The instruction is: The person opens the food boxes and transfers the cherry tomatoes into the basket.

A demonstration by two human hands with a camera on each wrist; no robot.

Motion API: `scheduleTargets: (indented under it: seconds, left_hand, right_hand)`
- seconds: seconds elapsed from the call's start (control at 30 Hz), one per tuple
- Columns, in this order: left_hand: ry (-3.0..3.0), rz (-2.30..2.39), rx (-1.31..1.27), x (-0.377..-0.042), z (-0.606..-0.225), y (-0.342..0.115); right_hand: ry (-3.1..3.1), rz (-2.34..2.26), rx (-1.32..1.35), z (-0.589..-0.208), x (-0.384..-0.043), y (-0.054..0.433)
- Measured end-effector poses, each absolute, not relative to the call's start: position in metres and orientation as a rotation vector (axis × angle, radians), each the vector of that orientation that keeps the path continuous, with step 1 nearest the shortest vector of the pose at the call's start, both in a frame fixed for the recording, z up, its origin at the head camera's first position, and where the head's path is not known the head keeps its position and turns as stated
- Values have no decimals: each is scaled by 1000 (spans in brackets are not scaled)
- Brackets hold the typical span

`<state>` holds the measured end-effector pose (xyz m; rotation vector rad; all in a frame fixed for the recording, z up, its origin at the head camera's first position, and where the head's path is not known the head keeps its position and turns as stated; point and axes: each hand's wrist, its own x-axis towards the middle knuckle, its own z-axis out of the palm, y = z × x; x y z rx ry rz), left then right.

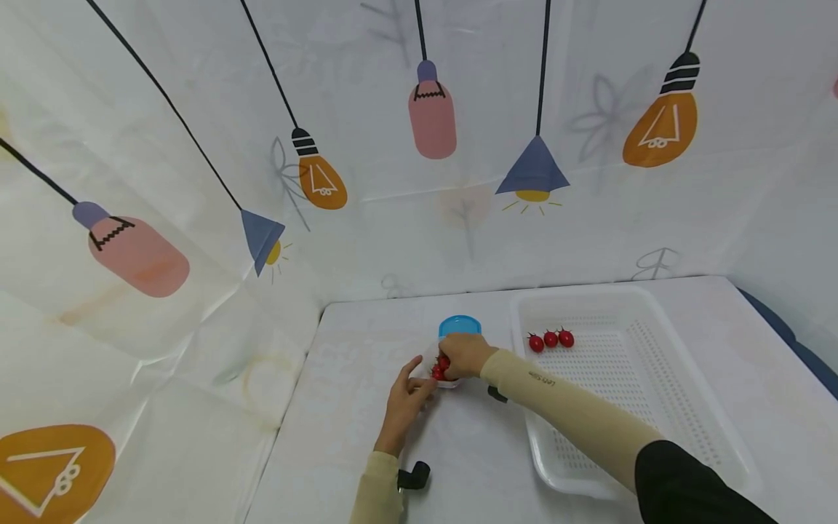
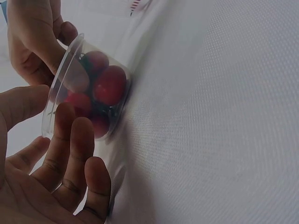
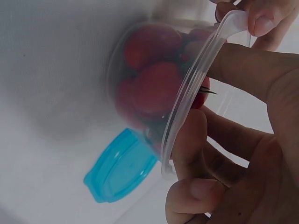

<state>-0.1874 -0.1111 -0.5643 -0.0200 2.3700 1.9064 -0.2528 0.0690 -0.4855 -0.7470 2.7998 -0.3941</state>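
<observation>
A clear plastic tub holding several cherry tomatoes stands on the white table. My left hand steadies it from the near left, its thumb and loosely curled fingers around the rim and wall. Reaching into the mouth from the right, my right hand pinches a cherry tomato at the rim between thumb and fingers; its stem tip shows. Just behind the tub lies a blue lid, seen below the tub in the right wrist view.
A white perforated tray takes up the table's right side, with three cherry tomatoes at its far left. My right forearm crosses over it. A patterned white sheet hangs behind the table and along its left.
</observation>
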Motion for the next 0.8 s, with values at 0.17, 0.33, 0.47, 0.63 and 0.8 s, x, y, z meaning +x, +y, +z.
scheduleTargets:
  seconds: [0.17, 0.33, 0.47, 0.63, 0.8]
  left_hand:
    - [2370, 1893, -23, -186, -556, -108]
    - [2351, 1887, -7, -176, -533, -105]
    - [2349, 1894, 5, -170, -521, -104]
    - [2339, 1909, 3, -169, -520, -104]
    - [2355, 1895, -5, -170, -521, -104]
  right_hand:
    - [2810, -403, -740, -485, -251, 69]
    - [2822, -396, -745, -490, -253, 69]
    - [2816, -430, -749, -491, -253, 70]
    - [2807, -467, -749, -491, -252, 70]
    - [2798, -468, -745, -491, -252, 70]
